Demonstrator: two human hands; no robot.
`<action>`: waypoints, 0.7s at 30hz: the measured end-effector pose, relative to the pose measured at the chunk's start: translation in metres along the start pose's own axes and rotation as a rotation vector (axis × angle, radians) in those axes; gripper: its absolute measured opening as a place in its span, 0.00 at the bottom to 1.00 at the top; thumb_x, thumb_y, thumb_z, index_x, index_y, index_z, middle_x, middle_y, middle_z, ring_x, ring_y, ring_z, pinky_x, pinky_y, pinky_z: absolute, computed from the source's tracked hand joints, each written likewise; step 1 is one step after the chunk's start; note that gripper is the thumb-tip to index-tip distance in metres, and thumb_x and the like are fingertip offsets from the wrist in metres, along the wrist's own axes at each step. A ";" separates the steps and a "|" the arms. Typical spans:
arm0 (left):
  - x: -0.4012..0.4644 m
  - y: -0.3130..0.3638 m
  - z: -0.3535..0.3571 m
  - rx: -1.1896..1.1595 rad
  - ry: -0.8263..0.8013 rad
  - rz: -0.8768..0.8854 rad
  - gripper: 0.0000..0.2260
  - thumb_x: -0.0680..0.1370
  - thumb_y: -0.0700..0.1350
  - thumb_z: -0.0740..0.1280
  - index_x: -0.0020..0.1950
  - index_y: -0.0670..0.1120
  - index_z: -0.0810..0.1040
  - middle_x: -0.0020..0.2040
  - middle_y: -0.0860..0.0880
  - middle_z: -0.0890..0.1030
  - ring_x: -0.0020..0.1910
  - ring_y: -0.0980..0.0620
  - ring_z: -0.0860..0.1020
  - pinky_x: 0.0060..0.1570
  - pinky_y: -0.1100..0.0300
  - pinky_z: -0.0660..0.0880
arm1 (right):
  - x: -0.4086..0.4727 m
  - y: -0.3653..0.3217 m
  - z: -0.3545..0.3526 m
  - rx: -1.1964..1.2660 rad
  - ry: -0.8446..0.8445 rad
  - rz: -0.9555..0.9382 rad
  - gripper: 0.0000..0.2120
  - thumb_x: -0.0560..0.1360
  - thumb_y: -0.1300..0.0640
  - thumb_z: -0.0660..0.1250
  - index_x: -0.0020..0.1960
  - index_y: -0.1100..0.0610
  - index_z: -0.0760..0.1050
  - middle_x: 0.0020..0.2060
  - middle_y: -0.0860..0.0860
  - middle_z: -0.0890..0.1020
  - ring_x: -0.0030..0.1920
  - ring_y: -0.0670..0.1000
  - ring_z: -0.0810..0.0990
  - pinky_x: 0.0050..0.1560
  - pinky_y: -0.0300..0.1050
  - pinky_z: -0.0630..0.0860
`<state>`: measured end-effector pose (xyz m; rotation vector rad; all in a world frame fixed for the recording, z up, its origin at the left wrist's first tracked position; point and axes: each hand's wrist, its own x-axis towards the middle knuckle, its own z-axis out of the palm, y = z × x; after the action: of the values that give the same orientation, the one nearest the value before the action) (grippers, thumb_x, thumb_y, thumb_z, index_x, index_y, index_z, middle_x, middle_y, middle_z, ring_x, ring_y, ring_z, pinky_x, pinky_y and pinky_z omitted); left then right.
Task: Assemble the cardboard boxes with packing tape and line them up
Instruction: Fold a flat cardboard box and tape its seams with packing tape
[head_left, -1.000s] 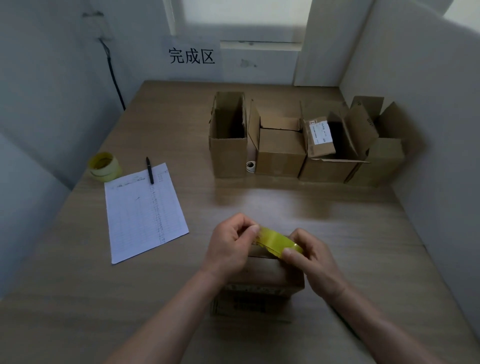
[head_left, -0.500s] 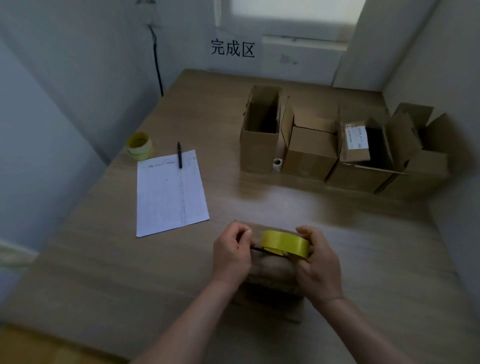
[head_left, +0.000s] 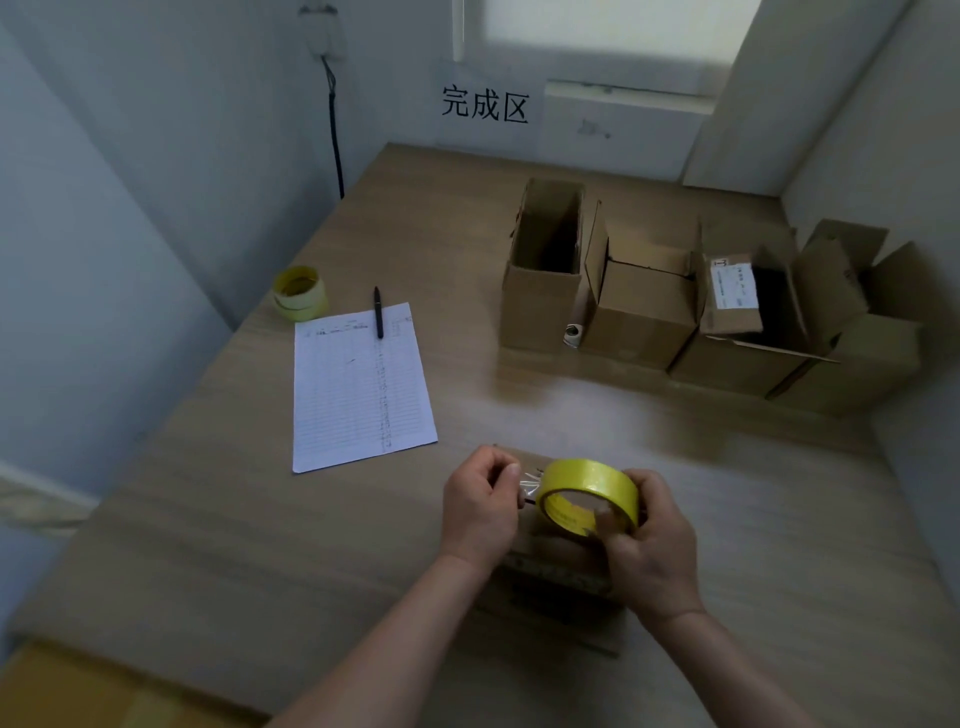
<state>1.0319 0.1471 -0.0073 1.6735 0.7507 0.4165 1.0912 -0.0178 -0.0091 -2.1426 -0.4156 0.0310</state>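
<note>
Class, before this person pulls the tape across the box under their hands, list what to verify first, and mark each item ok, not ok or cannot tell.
1. Right hand grips the yellow tape roll: ok.
2. Left hand pinches the free tape end: ok.
3. Box flaps shut flat under the hands: cannot tell, hidden.
4. Roll over the box: ok.
5. Paper sheet and pen lie apart from the box: ok.
6. Finished row of boxes standing at the back: ok.
</note>
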 end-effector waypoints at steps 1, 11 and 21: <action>0.000 -0.002 -0.003 0.014 -0.002 0.003 0.10 0.77 0.38 0.66 0.36 0.46 0.76 0.29 0.50 0.77 0.29 0.54 0.74 0.31 0.60 0.71 | 0.001 0.002 0.000 -0.025 -0.013 -0.002 0.13 0.66 0.54 0.67 0.49 0.46 0.71 0.38 0.48 0.78 0.36 0.53 0.75 0.34 0.38 0.67; 0.017 -0.033 -0.041 0.034 0.044 -0.194 0.10 0.77 0.39 0.67 0.36 0.46 0.78 0.30 0.50 0.79 0.29 0.53 0.75 0.33 0.60 0.72 | 0.005 -0.003 0.009 -0.204 0.033 -0.158 0.11 0.71 0.47 0.60 0.50 0.51 0.74 0.38 0.41 0.71 0.39 0.54 0.73 0.34 0.43 0.62; 0.023 -0.050 -0.032 -0.044 0.030 -0.268 0.11 0.78 0.39 0.67 0.36 0.46 0.78 0.30 0.49 0.79 0.29 0.53 0.76 0.32 0.59 0.73 | 0.001 -0.011 0.012 -0.302 0.039 -0.185 0.16 0.72 0.42 0.56 0.51 0.52 0.73 0.33 0.38 0.65 0.35 0.63 0.78 0.35 0.45 0.64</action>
<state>1.0155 0.1909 -0.0506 1.5032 0.9674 0.2678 1.0863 -0.0018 -0.0070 -2.3863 -0.6274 -0.1893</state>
